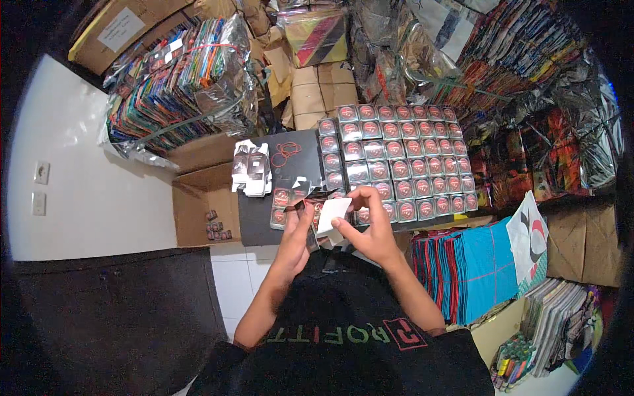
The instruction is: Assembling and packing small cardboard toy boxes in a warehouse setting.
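My left hand (295,239) and right hand (373,231) grasp a small white-and-dark cardboard box (333,214) — fingers bent against it — at the flat dark grey tabletop's (305,162) near edge.

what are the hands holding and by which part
Both hands hold what looks like a small carton: the right hand has its white panel by the right side, thumb on the face; the left hand supports its left side.
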Available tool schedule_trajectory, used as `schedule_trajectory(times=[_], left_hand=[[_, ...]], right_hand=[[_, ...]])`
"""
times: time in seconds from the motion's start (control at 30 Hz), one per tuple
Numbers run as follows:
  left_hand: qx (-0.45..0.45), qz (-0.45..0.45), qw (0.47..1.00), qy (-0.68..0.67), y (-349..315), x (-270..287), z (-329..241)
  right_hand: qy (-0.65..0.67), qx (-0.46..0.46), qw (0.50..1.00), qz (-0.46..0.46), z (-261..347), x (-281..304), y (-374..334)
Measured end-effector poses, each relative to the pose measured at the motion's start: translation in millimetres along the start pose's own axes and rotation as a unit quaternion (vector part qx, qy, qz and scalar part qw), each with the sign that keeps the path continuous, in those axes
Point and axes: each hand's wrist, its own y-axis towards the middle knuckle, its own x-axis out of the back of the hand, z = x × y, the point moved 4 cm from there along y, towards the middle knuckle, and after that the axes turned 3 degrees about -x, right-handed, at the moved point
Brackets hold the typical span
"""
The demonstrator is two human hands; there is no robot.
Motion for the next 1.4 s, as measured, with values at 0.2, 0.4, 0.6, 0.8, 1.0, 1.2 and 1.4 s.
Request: schedule_trajectory(times=[0.2,0.4,0.6,0.8,1.0,1.2,1.4], left_hand=[[0.002,-0.006,1.0,0.018,0,-7,1],[-0.027,-0.022,0.999,-0.01,3,-6,-2],[-0.01,0.007,0.994,0.109,-10,-17,-5],[-0.01,0.051,0.981,0.189,-8,1,-3],[0.029,-0.011,0.943,0.331,-15,14,-44],[-0.169,0.007,0.931,0.324,-2,31,-50],[0.035,0.038,0.954,0.295,-7,14,-34]], right_hand=[[-0.136,0.129,0.98,-0.066,6,2,-3],[-0.214,0.162,0.962,-0.053,34,-6,0],[-0.269,0.167,0.94,-0.129,12,8,1],[-0.274,0.171,0.94,-0.107,6,13,3],[-0.271,0.182,0.941,-0.086,7,11,0],[-0.273,0.227,0.934,-0.04,13,7,-2],[-0.27,0.248,0.93,0.018,5,0,-8]])
